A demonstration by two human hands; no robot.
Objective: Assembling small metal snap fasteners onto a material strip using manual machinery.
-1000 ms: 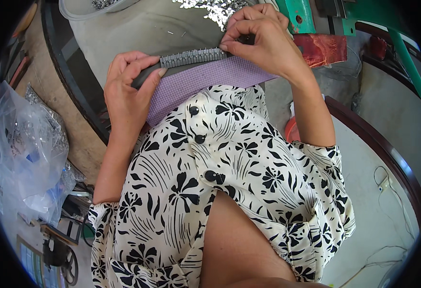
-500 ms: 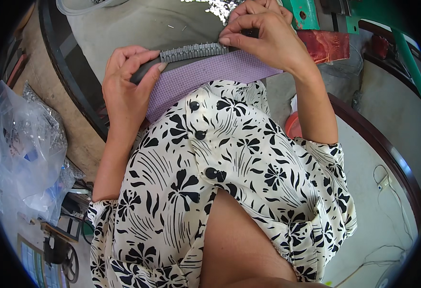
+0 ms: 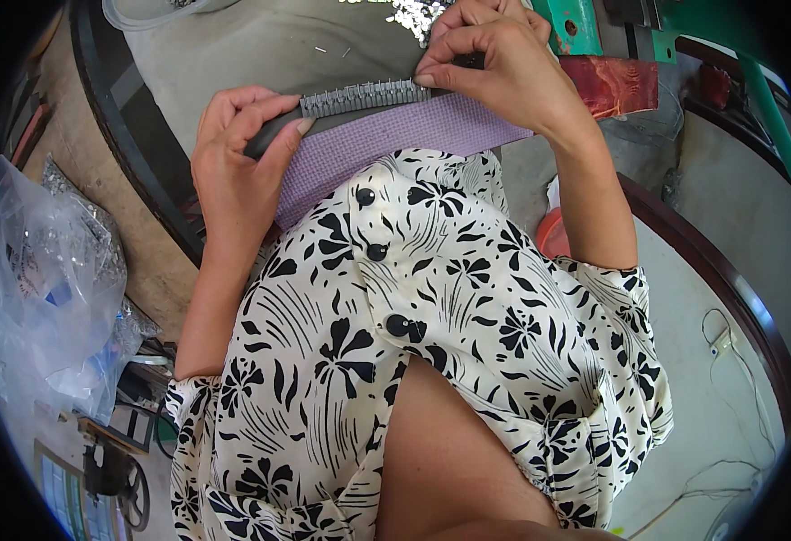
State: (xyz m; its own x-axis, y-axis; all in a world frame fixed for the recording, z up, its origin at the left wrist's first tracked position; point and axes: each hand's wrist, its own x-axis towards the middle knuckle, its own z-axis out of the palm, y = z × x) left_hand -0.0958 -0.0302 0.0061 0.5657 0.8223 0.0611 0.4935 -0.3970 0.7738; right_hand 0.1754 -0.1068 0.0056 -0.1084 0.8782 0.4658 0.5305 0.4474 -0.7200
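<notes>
A dark grey rounded bar [image 3: 274,135] carries a ridged row of small grey metal pieces [image 3: 364,96] with thin pins standing up along it. My left hand [image 3: 242,153] is closed on the bar's left end, thumb on the near side and fingers on the far side. At the row's right end, my right hand [image 3: 494,68] pinches with thumb and forefinger; whatever lies between the fingertips is too small to make out. Under the bar, on the near side, lies a purple woven cloth [image 3: 395,135].
Shiny small metal pieces [image 3: 411,16] lie heaped on the grey table top [image 3: 233,50], with two loose pins nearby. A clear plastic tub [image 3: 147,16] stands far left. Green metal machine parts [image 3: 576,27] and a red block [image 3: 616,86] sit at the right. Plastic bags [image 3: 53,288] are at the left.
My right hand has shifted very slightly to the right at the row's end. The left hand and the bar stay in place.
</notes>
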